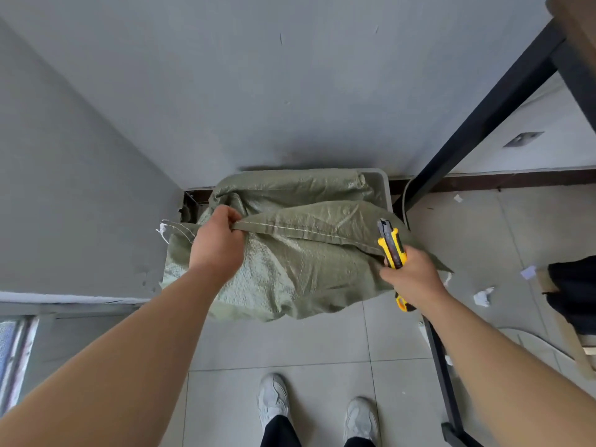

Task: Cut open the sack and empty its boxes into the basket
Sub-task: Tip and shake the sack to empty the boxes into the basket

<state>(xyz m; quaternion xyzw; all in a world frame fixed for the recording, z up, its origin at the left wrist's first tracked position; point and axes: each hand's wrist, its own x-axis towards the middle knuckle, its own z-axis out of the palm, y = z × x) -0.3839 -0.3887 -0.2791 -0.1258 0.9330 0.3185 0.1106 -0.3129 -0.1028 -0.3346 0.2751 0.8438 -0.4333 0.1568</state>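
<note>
Grey walls [258, 75] meet in a corner above a pale tiled floor [290, 343]. Against the far wall, a green woven sack [306, 259] lies slumped over a grey basket [386, 188]. It covers most of the basket, so that only the rim at the far right corner shows. The sack's near part hangs over the front towards the floor, and what it holds is hidden.

A stitched seam [290, 232] runs across the sack's top from left to right. The left hand [217, 246] is clenched on this seam near its left end and holds the edge up taut. Just beyond it, a white string [162, 229] trails from the corner.

The right hand [414, 279] is wrapped round a yellow utility knife [391, 243]. The knife's tip points up and away and lies against the seam's right end. I cannot tell whether the blade is out.

To the right stands a black metal frame [483, 117], with paper scraps [482, 296] on the tiles beside it. At the bottom, the person's grey shoes [274, 401] stand well back from the sack.
</note>
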